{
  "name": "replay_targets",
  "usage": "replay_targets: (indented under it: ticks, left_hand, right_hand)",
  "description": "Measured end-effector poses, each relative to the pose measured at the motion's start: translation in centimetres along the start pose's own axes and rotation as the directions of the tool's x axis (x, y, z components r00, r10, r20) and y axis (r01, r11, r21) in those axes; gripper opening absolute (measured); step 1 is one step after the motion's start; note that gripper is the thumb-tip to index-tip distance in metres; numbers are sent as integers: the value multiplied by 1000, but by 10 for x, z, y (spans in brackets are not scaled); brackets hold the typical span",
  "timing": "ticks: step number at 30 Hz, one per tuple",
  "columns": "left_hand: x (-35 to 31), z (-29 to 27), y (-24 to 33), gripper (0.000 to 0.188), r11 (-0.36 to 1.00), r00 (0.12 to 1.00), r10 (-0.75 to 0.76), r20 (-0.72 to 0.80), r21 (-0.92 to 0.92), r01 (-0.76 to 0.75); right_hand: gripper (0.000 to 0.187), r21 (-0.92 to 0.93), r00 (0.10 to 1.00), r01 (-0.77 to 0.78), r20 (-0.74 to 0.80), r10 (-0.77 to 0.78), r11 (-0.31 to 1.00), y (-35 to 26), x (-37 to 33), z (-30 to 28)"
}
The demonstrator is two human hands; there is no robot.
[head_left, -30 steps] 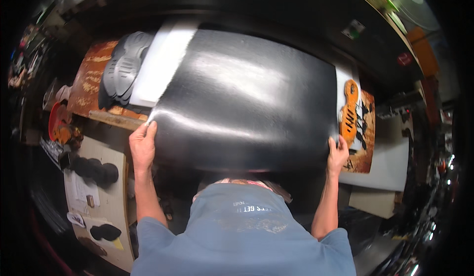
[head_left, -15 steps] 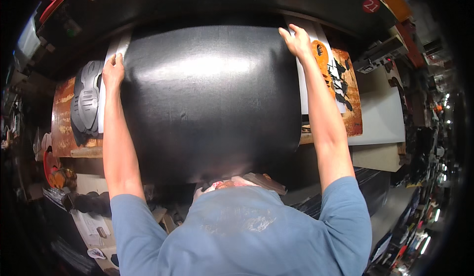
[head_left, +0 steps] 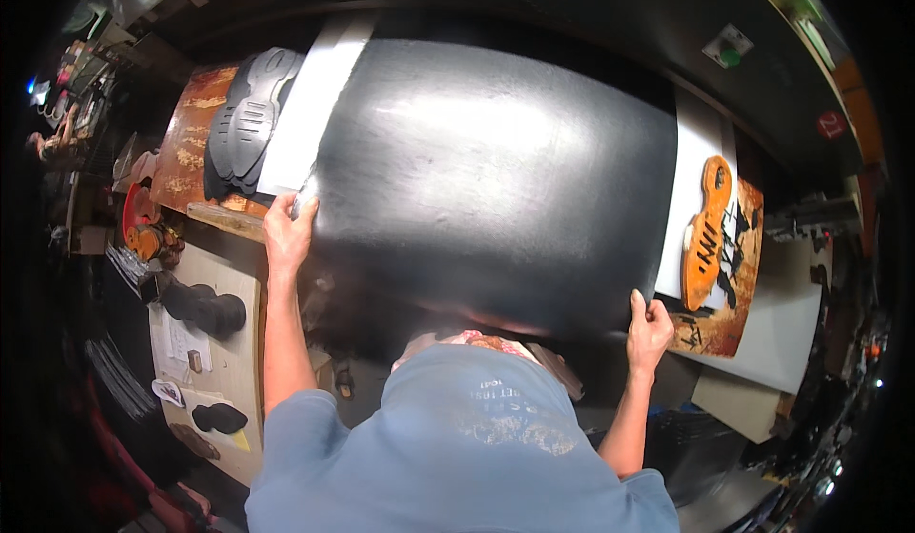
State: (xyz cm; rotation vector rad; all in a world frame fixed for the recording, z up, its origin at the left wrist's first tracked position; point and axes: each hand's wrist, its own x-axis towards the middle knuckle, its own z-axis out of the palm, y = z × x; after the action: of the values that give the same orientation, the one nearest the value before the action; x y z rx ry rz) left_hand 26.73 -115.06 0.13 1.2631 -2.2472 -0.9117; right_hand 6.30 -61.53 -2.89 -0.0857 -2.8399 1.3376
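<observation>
A large, glossy black sheet lies over a white board, its near end reaching toward my body. My left hand pinches the sheet's near left corner, thumb on one side and fingers on the other. At the near right corner, my right hand is closed on the sheet's edge with the thumb up. To the left of the sheet rests a stack of dark grey sole-shaped pieces. Right of it, an orange sole-shaped cutting die with slots lies on the board, beside thin black scraps.
Beneath is a worn brown board. A dark machine front with a green button spans the far side. At lower left stands a pale side table with black cut pieces and papers. A pale panel sits at right.
Both hands have come back from the sheet's far side edges to its near corners and now grip it. The view has turned, so the scene appears tilted.
</observation>
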Motion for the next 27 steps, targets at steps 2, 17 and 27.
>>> replay_targets:
  ticks: [2,17,27]
  left_hand:
    - [12,1,1,32,997,997,61,-49,54,-58]
    - [129,47,25,61,963,996,92,4,256,-90]
    - [115,101,17,36,949,931,247,-268,263,-176]
  right_hand:
    - [48,-73,989,133,-48,-136,988,0,14,1]
    - [59,-42,992,120,50,-118,992,6,165,39]
    - [39,-327,934,293,-104,-343,898,19,143,62]
